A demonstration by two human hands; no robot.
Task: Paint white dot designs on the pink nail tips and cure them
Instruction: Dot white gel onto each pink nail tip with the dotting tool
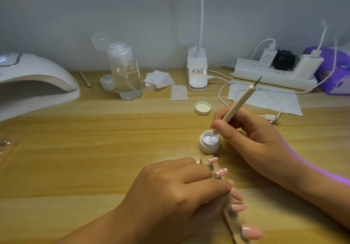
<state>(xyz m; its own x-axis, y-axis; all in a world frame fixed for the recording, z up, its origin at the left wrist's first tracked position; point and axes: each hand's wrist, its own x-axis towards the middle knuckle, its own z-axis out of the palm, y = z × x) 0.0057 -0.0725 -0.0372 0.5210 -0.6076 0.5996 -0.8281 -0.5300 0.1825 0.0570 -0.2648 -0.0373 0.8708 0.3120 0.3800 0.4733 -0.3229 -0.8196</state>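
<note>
Left hand (176, 189), nearest: fingers bent over a clear plastic strip (230, 224), holding it against the wooden table (94, 149); thumb hidden. Glossy pink nail tips (239, 207) stand along the strip's right edge. The two far tips (222, 172) carry white dots; the near ones are plain.

Right hand (251, 130) pinches a slim cream dotting pen (234, 109), tilted, with its metal point in the small round white jar (209, 142). Jar open, holds white gel, just beyond the strip. Its lid (202, 108) lies upturned farther back.

Domed white curing lamp (36, 84) at the left edge, opening towards the middle. Bare wood lies between lamp and hands.
</note>
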